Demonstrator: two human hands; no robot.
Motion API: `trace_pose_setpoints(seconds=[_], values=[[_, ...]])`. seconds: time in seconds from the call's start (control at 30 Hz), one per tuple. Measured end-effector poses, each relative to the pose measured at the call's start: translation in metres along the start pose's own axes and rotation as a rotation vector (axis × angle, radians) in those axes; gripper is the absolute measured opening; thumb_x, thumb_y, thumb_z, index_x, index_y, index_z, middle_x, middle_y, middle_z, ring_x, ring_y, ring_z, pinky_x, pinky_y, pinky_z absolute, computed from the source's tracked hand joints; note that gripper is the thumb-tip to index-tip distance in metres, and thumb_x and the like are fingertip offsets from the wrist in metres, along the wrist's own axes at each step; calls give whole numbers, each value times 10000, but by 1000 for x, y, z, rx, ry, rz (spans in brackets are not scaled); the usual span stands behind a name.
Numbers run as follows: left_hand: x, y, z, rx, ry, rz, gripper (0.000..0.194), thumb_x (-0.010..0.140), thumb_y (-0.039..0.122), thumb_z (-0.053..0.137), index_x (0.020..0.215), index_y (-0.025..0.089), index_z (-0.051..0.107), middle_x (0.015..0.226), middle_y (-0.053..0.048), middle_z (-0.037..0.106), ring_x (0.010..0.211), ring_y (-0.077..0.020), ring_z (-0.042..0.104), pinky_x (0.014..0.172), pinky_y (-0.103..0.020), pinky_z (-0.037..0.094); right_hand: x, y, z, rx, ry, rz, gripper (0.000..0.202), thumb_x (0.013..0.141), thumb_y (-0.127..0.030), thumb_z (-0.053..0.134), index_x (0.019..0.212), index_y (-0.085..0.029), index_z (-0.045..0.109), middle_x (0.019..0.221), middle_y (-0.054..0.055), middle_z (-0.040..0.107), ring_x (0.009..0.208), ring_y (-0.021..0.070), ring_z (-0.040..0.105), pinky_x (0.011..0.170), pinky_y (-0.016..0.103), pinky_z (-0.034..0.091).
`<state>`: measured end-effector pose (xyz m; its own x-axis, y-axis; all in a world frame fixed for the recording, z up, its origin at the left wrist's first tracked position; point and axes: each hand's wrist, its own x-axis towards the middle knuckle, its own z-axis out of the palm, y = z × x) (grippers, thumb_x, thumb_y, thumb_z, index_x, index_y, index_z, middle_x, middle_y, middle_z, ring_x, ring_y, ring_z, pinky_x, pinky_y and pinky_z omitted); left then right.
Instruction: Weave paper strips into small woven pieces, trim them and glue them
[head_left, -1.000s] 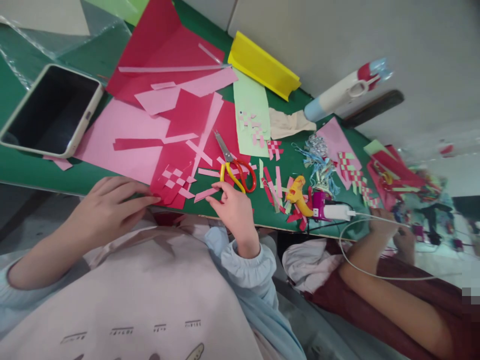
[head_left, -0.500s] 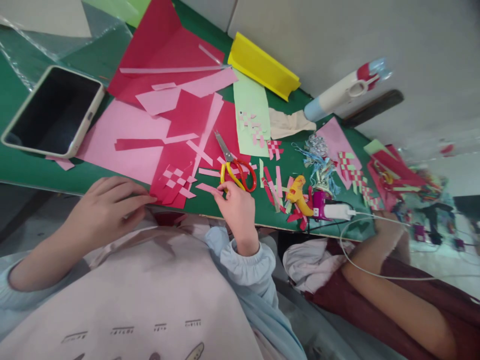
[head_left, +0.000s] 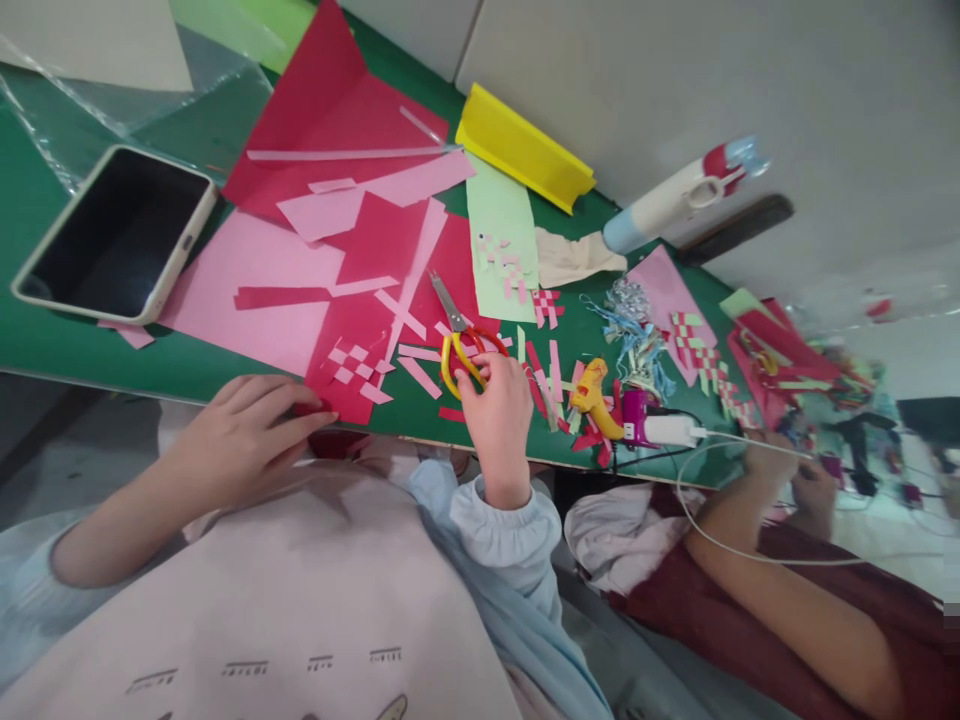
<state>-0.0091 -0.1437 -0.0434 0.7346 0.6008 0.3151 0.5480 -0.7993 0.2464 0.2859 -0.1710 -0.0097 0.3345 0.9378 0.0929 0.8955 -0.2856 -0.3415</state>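
My right hand (head_left: 499, 415) has its fingers closed at the handles of a pair of scissors (head_left: 452, 318) with one yellow and one red loop. The blades point away from me over red paper. Stretched out at the table's front edge, my left hand (head_left: 244, 432) touches the near corner of a red sheet (head_left: 352, 408) with its fingertips. On that sheet lies a pink-and-red woven check piece (head_left: 352, 365). A loose pink strip (head_left: 420, 377) rests between the woven piece and the scissors.
A phone (head_left: 112, 235) lies at the left. Behind are a yellow folded piece (head_left: 521, 150), a pale green sheet (head_left: 499, 225) and a bottle (head_left: 675, 200). At the right sit a yellow glue gun (head_left: 596, 395), tassels (head_left: 634, 335) and a co-worker's arm (head_left: 787, 590) with a white cable.
My right hand has let go of the pink strip, which now lies on the table, and has moved right onto the scissors' handles. My left hand has barely shifted.
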Motion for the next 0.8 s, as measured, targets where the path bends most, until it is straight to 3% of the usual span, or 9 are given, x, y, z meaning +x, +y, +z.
trace_pose_setpoints(seconds=[0.13,0.4,0.6,0.8], values=[[0,0,0,8,-1,-66,282,934,350,462,1081,319,701,1042,-29,732,985,-217,661,856,-417,567,4,7,1,-29,-18,-15,224,857,-188,711,1061,-158,623,1064,124,700,1023,284,644,890,406,497],[19,-12,-1,-1,11,-205,313,961,310,399,1109,254,669,1048,-47,721,1047,-209,656,975,-418,557,8,0,3,-61,-58,-28,265,860,-153,706,1103,-142,603,1060,125,696,1030,297,643,912,426,506],[49,-30,3,-2,-154,-101,479,943,435,428,1370,245,532,1420,-55,617,1354,-259,535,1154,-442,430,12,-1,-2,-114,-73,31,305,854,-167,721,1120,-117,580,1110,173,657,1089,329,626,930,438,503],[64,-40,9,-2,-229,-59,495,898,488,475,1342,279,543,1311,-50,641,1289,-273,573,1146,-432,415,21,5,-6,-132,-168,26,281,871,-155,670,1119,-143,539,1065,153,697,1032,314,668,858,413,516]])
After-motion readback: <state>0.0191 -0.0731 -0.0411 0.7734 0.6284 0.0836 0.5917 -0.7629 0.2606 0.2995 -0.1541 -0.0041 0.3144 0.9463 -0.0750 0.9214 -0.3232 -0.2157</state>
